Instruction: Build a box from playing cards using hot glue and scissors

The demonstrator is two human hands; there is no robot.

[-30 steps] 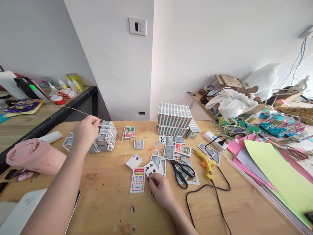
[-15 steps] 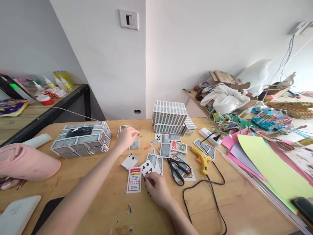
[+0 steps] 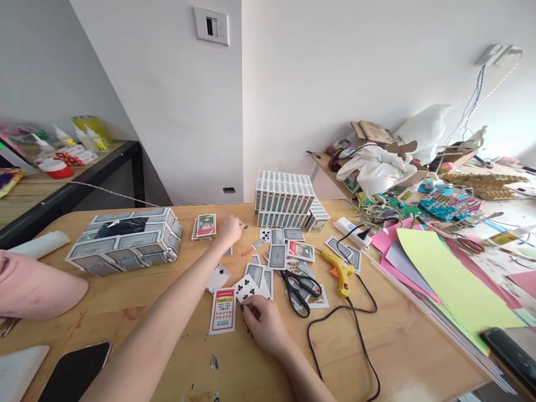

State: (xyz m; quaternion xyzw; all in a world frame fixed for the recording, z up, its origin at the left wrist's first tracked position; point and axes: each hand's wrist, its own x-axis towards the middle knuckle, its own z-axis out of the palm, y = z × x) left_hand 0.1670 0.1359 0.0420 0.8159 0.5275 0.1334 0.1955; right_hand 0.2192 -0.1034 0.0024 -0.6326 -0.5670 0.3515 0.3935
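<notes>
My left hand (image 3: 231,230) is stretched out over the table, between the card packs (image 3: 206,225) and the block of stacked card boxes (image 3: 285,198). Its fingers are drawn together; anything in them is too small to make out. Close to me, my right hand (image 3: 263,324) rests with curled fingers at the lower edge of a clubs card (image 3: 245,288). What it pinches, if anything, is hidden. A red-bordered card (image 3: 223,312) lies left of it. Partly behind my left forearm is a spades card (image 3: 218,277). More cards (image 3: 277,257) lie scattered beyond my right hand.
Black-handled scissors (image 3: 299,290) and a yellow glue gun (image 3: 341,271) with a looping black cord lie to the right, near a white power strip (image 3: 352,233). A card-covered box (image 3: 125,240) stands left, behind a phone (image 3: 75,371). Coloured paper sheets (image 3: 448,273) cover the right side.
My left hand has moved right, away from the card packs, which now show fully. My right hand stays by the clubs card. The view has shifted slightly right.
</notes>
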